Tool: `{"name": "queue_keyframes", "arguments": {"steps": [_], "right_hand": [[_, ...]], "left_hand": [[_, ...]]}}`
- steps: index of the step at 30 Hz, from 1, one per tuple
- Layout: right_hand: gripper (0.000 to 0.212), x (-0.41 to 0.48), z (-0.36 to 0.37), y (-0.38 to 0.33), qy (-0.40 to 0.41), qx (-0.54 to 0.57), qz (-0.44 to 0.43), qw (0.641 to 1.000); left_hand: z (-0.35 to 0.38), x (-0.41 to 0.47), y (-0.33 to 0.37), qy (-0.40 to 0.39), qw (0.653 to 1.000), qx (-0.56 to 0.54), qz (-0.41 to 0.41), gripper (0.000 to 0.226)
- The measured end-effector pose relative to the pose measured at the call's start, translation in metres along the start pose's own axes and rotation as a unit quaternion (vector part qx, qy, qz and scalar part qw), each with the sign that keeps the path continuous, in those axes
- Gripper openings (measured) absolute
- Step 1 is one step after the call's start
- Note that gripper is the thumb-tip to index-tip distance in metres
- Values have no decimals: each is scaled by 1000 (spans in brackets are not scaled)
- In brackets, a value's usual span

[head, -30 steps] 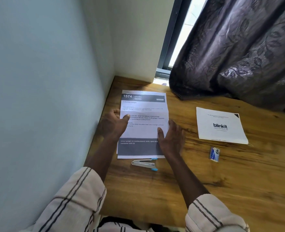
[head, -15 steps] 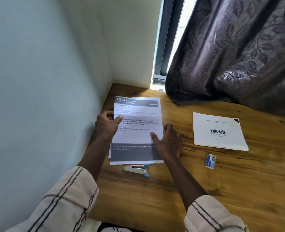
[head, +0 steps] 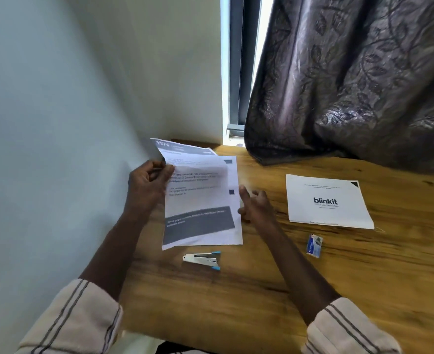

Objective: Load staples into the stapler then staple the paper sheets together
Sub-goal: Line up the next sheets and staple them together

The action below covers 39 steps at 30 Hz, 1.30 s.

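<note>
left hand (head: 148, 182) has lifted sheet (head: 198, 198) headed "1574", "blinkit" leaflet (head: 325, 200) nearby

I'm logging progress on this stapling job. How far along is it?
Done: only the sheets are stacked by the wall. In hand: the left hand pinches the top sheet by a corner, lifting it; the right hand is beside them, holding nothing. Left: the stapler and staple box lie on the table, neither held, so loading and stapling remain.

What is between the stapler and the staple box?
In the head view, the person's right forearm crosses over bare table between the stapler and the staple box; nothing else lies there.
</note>
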State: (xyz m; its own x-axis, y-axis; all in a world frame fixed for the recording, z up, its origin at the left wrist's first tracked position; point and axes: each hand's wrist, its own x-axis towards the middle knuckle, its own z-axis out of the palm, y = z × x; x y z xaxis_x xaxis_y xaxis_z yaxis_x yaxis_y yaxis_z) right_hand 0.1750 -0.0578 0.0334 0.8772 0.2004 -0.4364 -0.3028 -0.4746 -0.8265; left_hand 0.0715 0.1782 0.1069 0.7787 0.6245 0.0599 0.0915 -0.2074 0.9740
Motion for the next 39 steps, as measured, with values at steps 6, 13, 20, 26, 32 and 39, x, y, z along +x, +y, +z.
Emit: {"name": "queue_keyframes", "arguments": {"steps": [6,13,20,26,32,39], "right_hand": [[108,-34,-70,-31,-180,194,-79,961],[106,-47,-132,-29,-252,244,-116,929],[46,-50,-127,25,-155,157,-42,974],[55,-44,-106,50,-69,100,47,991],[23,-33,-97,47,18,190,114,975],[24,-32,-110,22,-82,407,125,901]], "left_hand": [[-1,-18,64,-115,986,-63,104,14],[14,-40,82,-280,948,-33,149,32],[38,-45,15,-289,956,-16,-42,38],[59,-52,-33,-217,961,120,-120,22],[68,-44,-39,-214,951,131,-181,19],[74,-29,-27,-236,946,-15,-222,25]]}}
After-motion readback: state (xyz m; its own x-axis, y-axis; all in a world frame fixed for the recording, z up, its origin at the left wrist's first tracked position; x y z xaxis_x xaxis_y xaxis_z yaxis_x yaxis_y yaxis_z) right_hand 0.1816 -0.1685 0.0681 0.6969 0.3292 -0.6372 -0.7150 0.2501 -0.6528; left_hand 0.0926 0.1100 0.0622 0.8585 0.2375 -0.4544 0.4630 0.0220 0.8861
